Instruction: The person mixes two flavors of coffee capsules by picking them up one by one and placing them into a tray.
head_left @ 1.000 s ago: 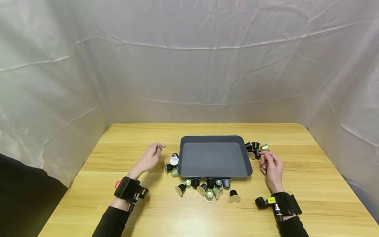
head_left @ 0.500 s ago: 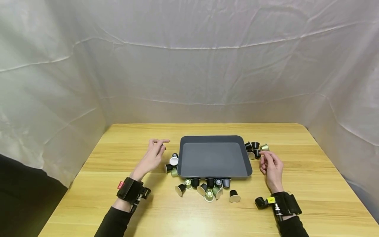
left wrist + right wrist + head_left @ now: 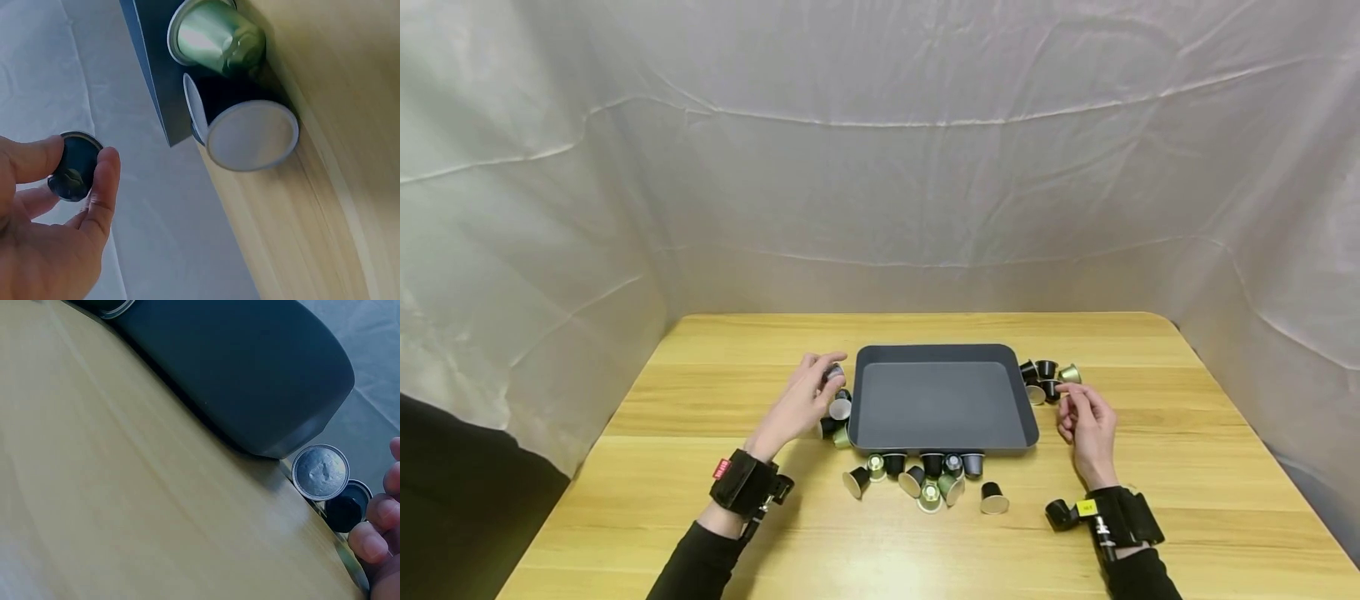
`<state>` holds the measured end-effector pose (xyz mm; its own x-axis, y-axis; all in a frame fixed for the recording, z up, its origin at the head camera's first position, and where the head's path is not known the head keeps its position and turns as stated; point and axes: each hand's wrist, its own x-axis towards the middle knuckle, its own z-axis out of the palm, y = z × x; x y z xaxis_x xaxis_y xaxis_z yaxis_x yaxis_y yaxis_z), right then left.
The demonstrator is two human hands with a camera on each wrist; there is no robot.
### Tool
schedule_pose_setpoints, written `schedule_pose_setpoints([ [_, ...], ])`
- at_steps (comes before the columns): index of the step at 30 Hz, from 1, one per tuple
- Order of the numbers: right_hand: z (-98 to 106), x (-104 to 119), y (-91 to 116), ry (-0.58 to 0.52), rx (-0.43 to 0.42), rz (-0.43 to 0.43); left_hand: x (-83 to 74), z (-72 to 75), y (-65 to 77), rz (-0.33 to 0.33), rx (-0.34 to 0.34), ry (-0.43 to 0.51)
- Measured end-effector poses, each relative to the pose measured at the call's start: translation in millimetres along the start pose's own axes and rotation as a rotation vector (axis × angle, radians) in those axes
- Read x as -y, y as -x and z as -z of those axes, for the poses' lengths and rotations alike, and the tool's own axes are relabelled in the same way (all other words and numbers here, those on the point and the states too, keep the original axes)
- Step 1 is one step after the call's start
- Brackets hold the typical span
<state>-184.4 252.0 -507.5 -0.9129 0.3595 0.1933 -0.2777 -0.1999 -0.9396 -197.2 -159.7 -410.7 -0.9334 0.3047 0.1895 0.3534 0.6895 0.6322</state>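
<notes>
My left hand (image 3: 805,393) pinches a dark coffee capsule (image 3: 76,165) between thumb and fingertips, raised beside the left edge of the grey tray (image 3: 943,408). Below that hand lie a white-lidded capsule (image 3: 253,135) and a green capsule (image 3: 219,37), close against the tray. On the other side, my right hand (image 3: 1090,425) rests with fingers loosely curled and nothing gripped. Its fingertips are right at a black capsule (image 3: 345,509) in the cluster by the tray's right edge. Another capsule there turns its silvery lid (image 3: 320,473) toward the right wrist camera.
Several black, green and grey capsules (image 3: 930,493) lie along the tray's front edge. A black capsule (image 3: 994,497) sits apart, nearer the person. One gold-green capsule (image 3: 1070,373) is at the far right of the cluster. Pale cloth (image 3: 925,183) hangs behind the wooden table (image 3: 880,558).
My left hand has moved right toward the tray, and the capsule in its fingertips now shows clearly. The right hand, the tray and the lying capsules have stayed in place.
</notes>
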Motion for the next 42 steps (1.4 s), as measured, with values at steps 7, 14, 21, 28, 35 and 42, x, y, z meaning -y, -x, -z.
schedule_pose_setpoints([
  [7,0.0,-0.1,0.0,-0.002,0.001,-0.006,-11.9,-2.7,-2.5,-0.063,0.014,-0.020],
  [14,0.8,-1.1,-0.1,0.012,0.002,0.001,-21.9,-6.7,-6.2,-0.104,0.032,-0.064],
  [21,1.6,-1.3,0.3,0.028,-0.002,0.002,-30.3,-13.2,-12.8,-0.126,0.047,-0.148],
  [28,1.7,-1.1,0.5,0.026,0.007,0.005,-40.1,-18.6,-14.0,-0.181,0.116,-0.245],
  [35,1.4,-0.7,-0.1,0.027,0.001,0.003,-40.3,-26.7,-14.2,-0.196,0.176,-0.355],
  [42,2.1,-0.6,0.8,0.015,0.005,0.005,-40.6,-33.9,-13.7,-0.230,0.203,-0.457],
])
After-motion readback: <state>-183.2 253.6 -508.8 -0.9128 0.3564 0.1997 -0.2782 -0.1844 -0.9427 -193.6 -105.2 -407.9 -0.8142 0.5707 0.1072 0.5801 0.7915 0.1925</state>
